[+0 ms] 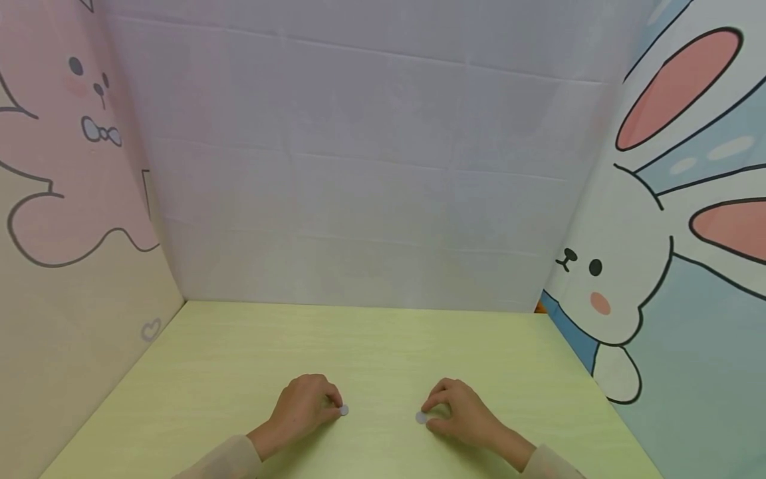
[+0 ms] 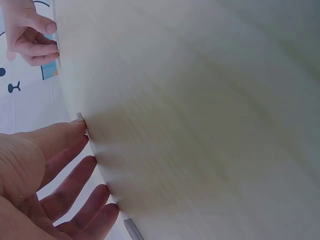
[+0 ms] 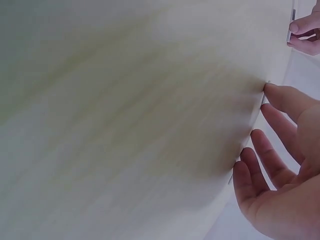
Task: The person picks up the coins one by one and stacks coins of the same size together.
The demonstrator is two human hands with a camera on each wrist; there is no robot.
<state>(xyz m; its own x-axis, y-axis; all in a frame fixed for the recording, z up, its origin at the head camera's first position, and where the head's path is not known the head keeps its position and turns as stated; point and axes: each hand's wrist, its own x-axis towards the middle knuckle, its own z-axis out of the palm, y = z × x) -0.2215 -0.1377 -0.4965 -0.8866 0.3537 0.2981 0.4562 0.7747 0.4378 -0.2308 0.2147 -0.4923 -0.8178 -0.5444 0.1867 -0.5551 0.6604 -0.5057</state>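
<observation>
In the head view my left hand [image 1: 304, 407] rests low over the pale yellow tabletop, its thumb and index finger pinching the edge of a small light-grey disc [image 1: 344, 410]. Mirroring it, my right hand [image 1: 463, 414] has thumb and index finger around the edge of a second such disc [image 1: 421, 418], which lies flat. The left wrist view shows the left fingertips down at the table, with a thin disc edge [image 2: 80, 116] by the thumb. A grey flat piece [image 2: 133, 229] lies beyond the little finger there. A thin edge [image 3: 263, 97] shows between the right thumb and index finger.
The yellow tabletop [image 1: 371, 352] is bounded by a white cloth backdrop [image 1: 365, 166] behind. On the left stands a panel with a pink cartoon animal [image 1: 72, 146], and on the right one with a white rabbit [image 1: 622, 266].
</observation>
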